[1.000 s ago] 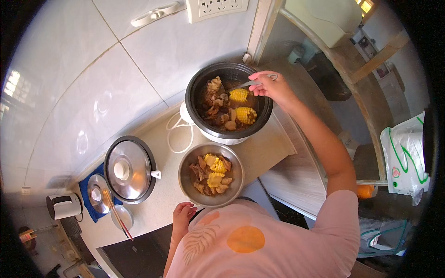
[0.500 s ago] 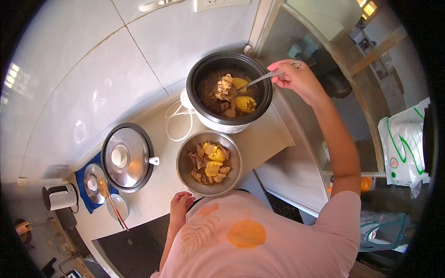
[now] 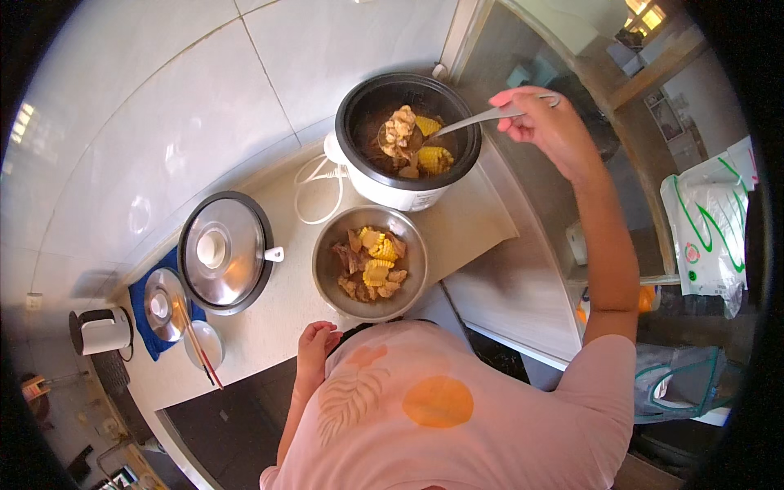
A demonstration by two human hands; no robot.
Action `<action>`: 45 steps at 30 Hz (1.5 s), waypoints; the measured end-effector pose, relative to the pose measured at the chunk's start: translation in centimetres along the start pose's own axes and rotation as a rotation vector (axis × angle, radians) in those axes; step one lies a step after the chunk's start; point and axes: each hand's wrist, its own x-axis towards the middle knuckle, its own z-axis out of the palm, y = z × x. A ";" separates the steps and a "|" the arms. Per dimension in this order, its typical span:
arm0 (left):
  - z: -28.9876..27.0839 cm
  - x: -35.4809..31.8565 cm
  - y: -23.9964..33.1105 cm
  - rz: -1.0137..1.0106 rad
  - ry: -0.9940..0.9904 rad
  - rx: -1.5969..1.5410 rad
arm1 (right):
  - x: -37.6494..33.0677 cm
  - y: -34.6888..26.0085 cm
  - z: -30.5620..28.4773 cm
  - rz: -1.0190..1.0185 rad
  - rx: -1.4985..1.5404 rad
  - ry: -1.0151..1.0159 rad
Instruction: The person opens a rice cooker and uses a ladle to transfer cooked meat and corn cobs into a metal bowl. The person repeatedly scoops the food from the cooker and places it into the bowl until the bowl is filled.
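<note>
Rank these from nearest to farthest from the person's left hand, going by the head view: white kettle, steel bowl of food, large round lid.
From the left hand:
1. Steel bowl: just ahead and slightly right, on the counter.
2. Large round lid: ahead and to the left.
3. White kettle: far left, beyond the lid.

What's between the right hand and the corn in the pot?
The spoon: in the head view, its long handle slants from the right hand over the rim of the pot, toward the corn.
</note>
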 end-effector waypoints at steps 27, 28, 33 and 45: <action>-0.6 -2.7 -1.0 0.010 0.003 -0.009 | -10.8 7.2 15.0 -0.744 -0.915 -0.616; -0.7 -2.7 -1.1 0.004 0.006 -0.011 | -10.8 7.1 15.0 -0.760 -0.941 -0.624; -0.8 -2.7 -1.3 0.001 0.008 -0.011 | -10.9 6.2 13.8 -0.783 -0.859 -0.449; -0.9 -2.0 -1.3 -0.007 0.018 -0.006 | -6.9 2.7 4.0 0.229 0.340 -0.004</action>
